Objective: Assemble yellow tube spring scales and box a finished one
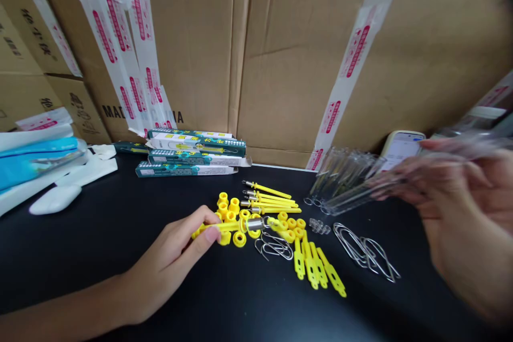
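Note:
My left hand [188, 248] pinches a yellow plastic rod [230, 226] between thumb and fingers, held over the loose parts. A silver metal cylinder [255, 224] sits at its right end, with a small wire loop and a yellow piece beyond. At the right, my right hand [460, 197] is closed round a clear plastic tube [404, 171], smeared by motion. Below the left hand's rod lie yellow collars [239, 239] and bent wire hooks [276, 248]. Yellow slotted strips [320, 267] and small yellow rings [292, 223] lie to the right of these.
Several yellow rods with metal ends [276, 197] lie behind. Clear tubes [340, 171] stand by a phone [401, 144]. Larger wire hooks [364, 251] and small springs [319, 226] lie right. Teal boxes [192, 157], a blue pack [40, 155] and cardboard [280, 64] line the back.

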The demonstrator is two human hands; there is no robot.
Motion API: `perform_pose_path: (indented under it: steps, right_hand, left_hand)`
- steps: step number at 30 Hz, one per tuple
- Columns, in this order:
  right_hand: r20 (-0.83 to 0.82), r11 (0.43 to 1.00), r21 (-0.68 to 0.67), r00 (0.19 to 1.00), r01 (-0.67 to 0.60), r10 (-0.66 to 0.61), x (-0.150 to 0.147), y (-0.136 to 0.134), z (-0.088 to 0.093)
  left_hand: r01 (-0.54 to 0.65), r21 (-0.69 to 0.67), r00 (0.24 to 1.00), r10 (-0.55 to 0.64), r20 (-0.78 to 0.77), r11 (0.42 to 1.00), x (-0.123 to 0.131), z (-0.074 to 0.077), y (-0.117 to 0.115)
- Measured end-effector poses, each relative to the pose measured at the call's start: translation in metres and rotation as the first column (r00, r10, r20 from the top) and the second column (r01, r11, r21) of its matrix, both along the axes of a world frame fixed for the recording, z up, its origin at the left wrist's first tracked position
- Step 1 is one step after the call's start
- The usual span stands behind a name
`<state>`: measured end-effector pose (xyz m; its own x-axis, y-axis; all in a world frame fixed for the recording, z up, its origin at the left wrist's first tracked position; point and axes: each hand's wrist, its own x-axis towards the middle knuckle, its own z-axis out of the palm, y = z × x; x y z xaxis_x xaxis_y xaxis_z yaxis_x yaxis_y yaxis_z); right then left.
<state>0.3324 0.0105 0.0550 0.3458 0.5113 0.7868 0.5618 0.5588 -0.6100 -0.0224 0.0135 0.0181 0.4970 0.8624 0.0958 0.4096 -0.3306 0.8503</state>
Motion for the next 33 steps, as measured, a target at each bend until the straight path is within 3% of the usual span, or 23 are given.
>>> perform_pose_path:
  steps: [3, 6, 10, 15, 18, 20, 21, 28, 33]
  right_hand:
    - [-0.02, 0.986, -0.156, 0.999, -0.053, 0.051, -0.028, -0.009, 0.001]
    - [0.099, 0.945, -0.327, 0.995, 0.006, 0.028, -0.036, -0.012, -0.005]
    - [0.19, 0.919, -0.386, 0.982, 0.074, 0.001, -0.033, -0.009, -0.015]
    - [0.384, 0.941, -0.279, 0.92, 0.192, -0.074, -0.031, -0.008, -0.018]
    - [0.657, 0.933, 0.016, 0.7, 0.359, -0.28, -0.031, -0.007, -0.014]
    - [0.726, 0.904, 0.19, 0.565, 0.383, -0.392, -0.031, -0.005, -0.013]
    - [0.73, 0.895, 0.227, 0.541, 0.384, -0.417, -0.03, -0.004, -0.012]
    - [0.681, 0.852, 0.263, 0.538, 0.452, -0.496, -0.023, 0.003, -0.015]
    - [0.672, 0.859, 0.238, 0.561, 0.454, -0.483, -0.021, 0.003, -0.014]
  left_hand:
    - [-0.045, -0.02, 0.999, 0.046, 0.02, 0.999, 0.003, 0.003, -0.003]
    - [-0.09, -0.016, 0.995, 0.091, 0.041, 0.996, 0.006, 0.006, -0.006]
    - [-0.1, -0.01, 0.994, 0.1, 0.035, 0.995, 0.008, 0.009, -0.009]
    - [-0.1, -0.026, 0.995, 0.1, 0.014, 0.995, 0.008, 0.011, -0.01]
    - [-0.096, -0.004, 0.995, 0.096, 0.006, 0.995, 0.008, 0.012, -0.011]
    - [-0.09, 0.018, 0.996, 0.09, -0.002, 0.996, 0.008, 0.012, -0.011]
    - [-0.089, 0.025, 0.996, 0.089, -0.008, 0.996, 0.008, 0.012, -0.011]
    - [-0.075, 0.047, 0.996, 0.078, -0.048, 0.996, 0.006, 0.01, -0.009]
    - [-0.045, 0.04, 0.998, 0.047, -0.05, 0.998, 0.005, 0.009, -0.008]
